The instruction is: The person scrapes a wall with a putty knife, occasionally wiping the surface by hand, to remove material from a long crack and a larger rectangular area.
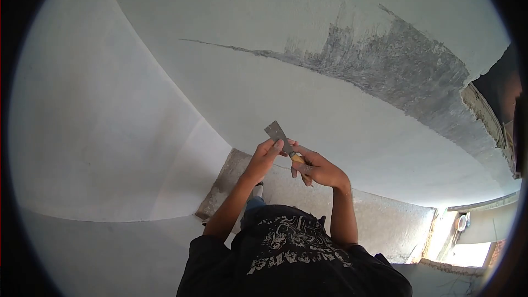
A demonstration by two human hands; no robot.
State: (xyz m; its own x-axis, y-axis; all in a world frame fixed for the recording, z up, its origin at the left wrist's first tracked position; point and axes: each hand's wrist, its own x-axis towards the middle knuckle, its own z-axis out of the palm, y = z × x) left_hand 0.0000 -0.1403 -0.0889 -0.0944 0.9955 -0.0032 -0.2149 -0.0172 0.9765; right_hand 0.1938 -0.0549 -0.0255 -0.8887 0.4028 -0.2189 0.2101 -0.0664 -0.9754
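Observation:
A putty knife (279, 133) with a flat grey metal blade and a yellowish handle is held in front of my chest, its blade slanting up to the left. My right hand (323, 172) is closed around the handle. With thumb and fingers, my left hand (268, 157) pinches the lower part of the blade. Both hands touch the tool and are close together. Grey smudges mark the fingers. Part of the handle is hidden behind the right-hand fingers.
Ahead is a pale wall (231, 82) with a rough dark grey patch (396, 66) running towards a broken-edged opening (498, 88). A white wall (110, 104) meets it on the left. Below lies a stained floor (379, 214); at lower right is a bright doorway (467, 254).

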